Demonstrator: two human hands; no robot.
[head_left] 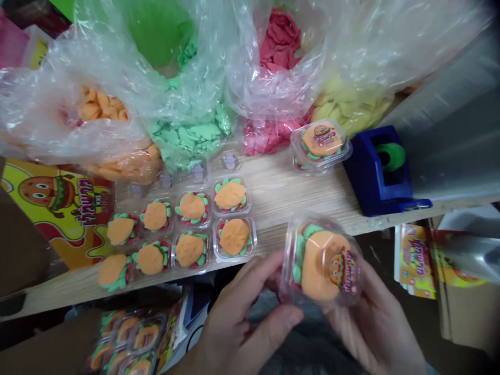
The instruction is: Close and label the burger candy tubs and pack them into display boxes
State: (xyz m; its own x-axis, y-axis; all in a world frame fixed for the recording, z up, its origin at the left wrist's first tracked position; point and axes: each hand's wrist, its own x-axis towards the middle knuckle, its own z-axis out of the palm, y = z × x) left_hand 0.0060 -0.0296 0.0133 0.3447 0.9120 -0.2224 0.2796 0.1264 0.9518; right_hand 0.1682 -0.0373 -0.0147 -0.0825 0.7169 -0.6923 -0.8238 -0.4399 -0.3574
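Observation:
Both my hands hold a small transparent plastic box (pixel 322 260) up over the front edge of the wooden shelf. My left hand (pixel 246 312) grips its left side, and my right hand (pixel 375 323) supports its right side. Inside is an orange, green and red burger-shaped dough piece, with a round burger sticker on the lid. Several open boxes with similar burgers (pixel 191 229) stand in rows on the shelf (pixel 289 192), left of my hands. A lidded, stickered box (pixel 320 145) stands farther back.
Plastic bags of orange (pixel 101 104), green (pixel 191 130), pink (pixel 279 41) and yellow (pixel 344 104) dough crowd the shelf's back. A blue tape dispenser (pixel 385 174) stands right. Printed burger cards (pixel 58 203) lie left; packaged burgers (pixel 128 338) sit below the shelf.

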